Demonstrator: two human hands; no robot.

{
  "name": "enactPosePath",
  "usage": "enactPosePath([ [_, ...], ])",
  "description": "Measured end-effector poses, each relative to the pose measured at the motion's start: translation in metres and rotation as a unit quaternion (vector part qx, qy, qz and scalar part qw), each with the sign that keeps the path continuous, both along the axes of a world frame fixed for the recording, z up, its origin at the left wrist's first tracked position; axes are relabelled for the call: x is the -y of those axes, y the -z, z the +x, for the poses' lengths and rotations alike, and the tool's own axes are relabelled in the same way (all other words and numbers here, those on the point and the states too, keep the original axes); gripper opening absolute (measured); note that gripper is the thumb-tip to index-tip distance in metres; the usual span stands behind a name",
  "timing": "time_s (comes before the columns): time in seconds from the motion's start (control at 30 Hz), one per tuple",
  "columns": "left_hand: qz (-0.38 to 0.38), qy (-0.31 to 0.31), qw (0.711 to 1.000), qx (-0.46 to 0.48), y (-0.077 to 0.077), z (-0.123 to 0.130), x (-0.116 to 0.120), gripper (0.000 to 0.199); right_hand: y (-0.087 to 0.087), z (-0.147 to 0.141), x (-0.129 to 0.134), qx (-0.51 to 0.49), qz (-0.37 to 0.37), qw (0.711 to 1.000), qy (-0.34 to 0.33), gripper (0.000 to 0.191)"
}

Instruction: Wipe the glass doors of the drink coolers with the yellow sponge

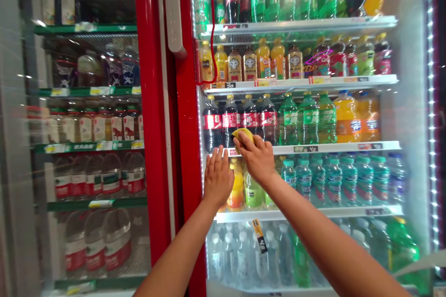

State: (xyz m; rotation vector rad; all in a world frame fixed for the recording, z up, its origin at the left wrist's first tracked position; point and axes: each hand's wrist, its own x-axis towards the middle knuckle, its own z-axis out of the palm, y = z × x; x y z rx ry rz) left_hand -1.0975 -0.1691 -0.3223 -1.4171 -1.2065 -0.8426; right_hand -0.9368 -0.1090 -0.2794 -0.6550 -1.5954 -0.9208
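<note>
My right hand [258, 160] presses a folded yellow cloth [244, 135] with a dark edge against the glass door [348, 83] of a drinks fridge. Behind the cloth, through the glass, stand cola bottles [230, 120] with red labels. Lower and to the left, my left hand [218, 178] lies flat with fingers stretched upward, seemingly on the same glass, and holds nothing. It partly covers the end of a shelf and the orange drink bottles [237, 185] behind it.
A red door frame [190, 116] with a pale handle [174, 11] runs upright at the left of the glass. Farther left is a second fridge with red-labelled water bottles [116, 241]. A light strip [432, 102] glows along the right side. Red line markings show on the glass.
</note>
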Motion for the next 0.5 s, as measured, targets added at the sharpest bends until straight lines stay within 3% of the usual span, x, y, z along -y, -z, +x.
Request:
enactPosePath([
  [0.17,-0.019,0.008,1.0,0.01,-0.002,0.002,0.001,0.076,-0.001,0.013,-0.002,-0.049,-0.012,0.999,-0.002,0.052],
  [0.33,-0.03,0.006,0.999,0.021,-0.002,0.005,0.002,0.071,-0.015,0.011,-0.001,0.011,-0.021,1.0,-0.005,0.045],
  [0.4,-0.024,0.004,0.999,0.022,0.0,0.006,0.002,0.071,-0.004,0.023,-0.005,-0.008,-0.021,1.0,0.004,0.045],
  [0.5,-0.008,0.004,1.0,0.02,0.007,0.005,0.002,0.074,0.037,0.038,-0.009,-0.074,0.002,0.997,0.005,0.048],
])
